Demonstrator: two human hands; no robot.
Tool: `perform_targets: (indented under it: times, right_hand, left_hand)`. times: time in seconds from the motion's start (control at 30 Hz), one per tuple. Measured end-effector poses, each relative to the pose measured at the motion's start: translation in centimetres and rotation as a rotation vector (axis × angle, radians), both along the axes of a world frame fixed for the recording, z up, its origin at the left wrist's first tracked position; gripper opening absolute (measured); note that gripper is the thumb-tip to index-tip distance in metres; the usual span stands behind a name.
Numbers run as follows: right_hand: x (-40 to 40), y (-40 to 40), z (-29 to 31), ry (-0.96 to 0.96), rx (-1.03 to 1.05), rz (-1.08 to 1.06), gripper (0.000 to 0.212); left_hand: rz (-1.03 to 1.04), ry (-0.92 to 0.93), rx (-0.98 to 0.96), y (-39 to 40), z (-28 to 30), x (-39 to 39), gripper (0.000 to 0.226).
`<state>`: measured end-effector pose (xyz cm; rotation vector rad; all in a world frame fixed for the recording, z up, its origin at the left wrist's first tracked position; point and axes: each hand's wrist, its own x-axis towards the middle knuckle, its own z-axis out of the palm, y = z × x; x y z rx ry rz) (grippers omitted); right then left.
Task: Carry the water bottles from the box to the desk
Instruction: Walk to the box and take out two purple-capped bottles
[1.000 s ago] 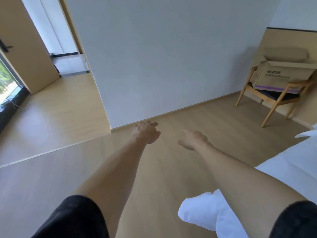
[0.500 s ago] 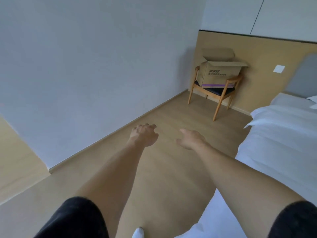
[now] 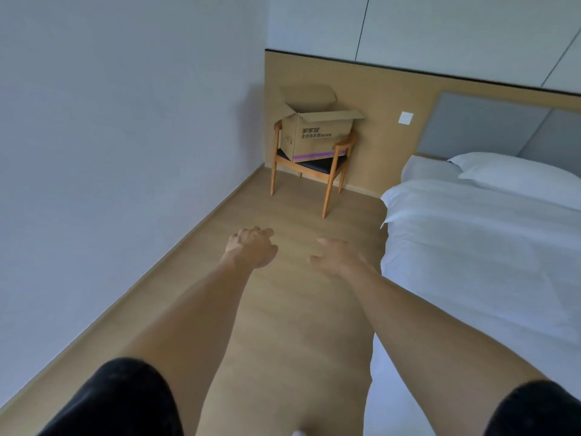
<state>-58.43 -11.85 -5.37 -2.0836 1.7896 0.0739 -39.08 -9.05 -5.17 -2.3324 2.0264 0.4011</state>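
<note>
Bed fills your right side, white duvet hanging over its near corner — the widest thing to clip. The lane of floor between it and the left wall is narrow, and your right arm already passes just beside the duvet edge. Likely snag: a leg or hip catches that overhang when you are loaded and watching the bottles instead of the bed.

Chair stands in the far corner against the wood panel, well apart from you. Its front leg angles out into the lane; a foot could hook it as you step in close.

Box sits on the chair seat, flaps open, one flap standing up at the back and one jutting right. No water bottles show — the inside is hidden from here, so count and lie are unknown. Pulling bottles up against a flap may drag the box forward on the seat, and it could tip off.

Left hand hangs forward, fingers loosely curled, holding nothing. Right hand likewise empty, fingers relaxed and spread a little.

The surface you are to deliver to is not in view; you will turn with full hands in a tight lane.
</note>
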Motion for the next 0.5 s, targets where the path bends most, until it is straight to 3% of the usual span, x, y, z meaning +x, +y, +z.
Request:
perform_targets:
  times: [0.2, 0.5]
  right_hand:
    - [-1.3, -8.0, -0.6, 0.001, 0.013, -0.057, 0.061]
    - [-2.5, -26.4, -0.9, -0.040, 0.033, -0.067, 0.067]
  left_hand:
    - [-0.085, -0.026, -0.001, -9.2, -0.8, -0.7, 0.051]
    - [-0.092, -0.053, -0.026, -27.9, 1.3, -1.8, 0.044]
